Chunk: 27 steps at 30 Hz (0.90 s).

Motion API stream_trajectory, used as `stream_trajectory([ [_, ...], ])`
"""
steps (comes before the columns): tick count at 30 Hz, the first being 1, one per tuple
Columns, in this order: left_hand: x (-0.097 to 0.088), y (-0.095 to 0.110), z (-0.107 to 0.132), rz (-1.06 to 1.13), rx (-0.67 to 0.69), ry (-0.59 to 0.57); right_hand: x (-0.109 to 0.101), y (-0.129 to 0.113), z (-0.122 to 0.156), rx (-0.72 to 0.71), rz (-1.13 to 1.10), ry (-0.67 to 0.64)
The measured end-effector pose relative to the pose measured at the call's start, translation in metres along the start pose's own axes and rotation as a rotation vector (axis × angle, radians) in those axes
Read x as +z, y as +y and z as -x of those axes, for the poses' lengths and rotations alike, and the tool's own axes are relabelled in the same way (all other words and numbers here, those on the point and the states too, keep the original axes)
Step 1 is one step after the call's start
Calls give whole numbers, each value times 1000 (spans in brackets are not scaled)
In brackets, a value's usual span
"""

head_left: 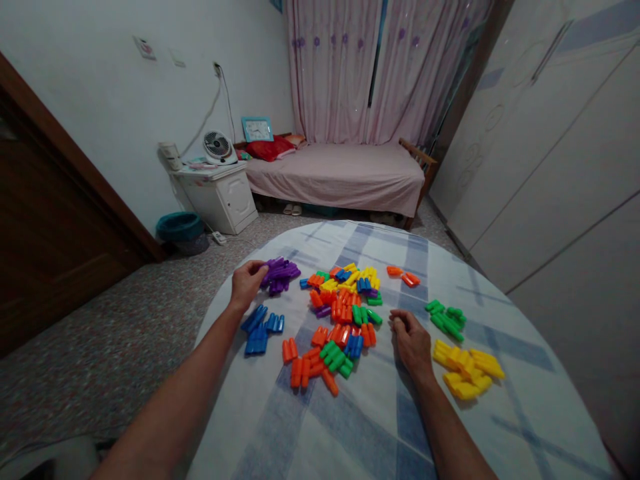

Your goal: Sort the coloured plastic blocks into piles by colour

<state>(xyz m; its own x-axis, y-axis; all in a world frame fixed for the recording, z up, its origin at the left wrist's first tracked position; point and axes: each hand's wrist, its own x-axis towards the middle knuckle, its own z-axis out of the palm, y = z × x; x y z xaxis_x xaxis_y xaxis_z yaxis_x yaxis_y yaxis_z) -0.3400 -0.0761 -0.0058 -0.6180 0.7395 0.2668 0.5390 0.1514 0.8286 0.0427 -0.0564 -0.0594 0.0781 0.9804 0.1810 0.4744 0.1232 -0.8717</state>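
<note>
My left hand (247,285) is at the left of the table, its thumb and finger pinched at the edge of a pile of purple plastic building pieces (281,272). Just below it lies a small group of blue pieces (257,339). My right hand (413,341) rests on the cloth with loosely bent fingers apart and nothing visible in them. It is between the mixed middle heap and the green pieces (447,320). That heap holds orange pieces (345,307), yellow pieces (369,275), and some green, blue and purple ones. More orange pieces (300,372) lie at its near end.
A yellow pile (467,373) lies by my right forearm, and two orange pieces (410,279) sit farther back. The round table has a checked cloth (360,427). Beyond are a bed (345,170), a cabinet with a fan (219,147), a bin (183,233) and a wardrobe (550,147).
</note>
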Motion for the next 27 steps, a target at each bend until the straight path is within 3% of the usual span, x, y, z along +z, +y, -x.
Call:
stream_trajectory([
  [4, 12, -5, -25, -203, 13, 33, 0, 0, 0, 5, -6, -7],
  [9, 23, -1, -31, -432, 44, 11, -1, -1, 0, 10, -13, -3],
  [14, 25, -4, -27, -579, 62, -17, 0, -3, 1, 7, -25, 9],
  [22, 25, -1, -19, -624, 85, -50, -1, -2, 1, 2, -27, 3],
  [25, 28, 9, -7, -610, 171, 7, 0, -1, 0, 1, -29, 7],
  [27, 33, 18, 7, -560, 302, 17, 0, 0, 0, 3, -25, 11],
])
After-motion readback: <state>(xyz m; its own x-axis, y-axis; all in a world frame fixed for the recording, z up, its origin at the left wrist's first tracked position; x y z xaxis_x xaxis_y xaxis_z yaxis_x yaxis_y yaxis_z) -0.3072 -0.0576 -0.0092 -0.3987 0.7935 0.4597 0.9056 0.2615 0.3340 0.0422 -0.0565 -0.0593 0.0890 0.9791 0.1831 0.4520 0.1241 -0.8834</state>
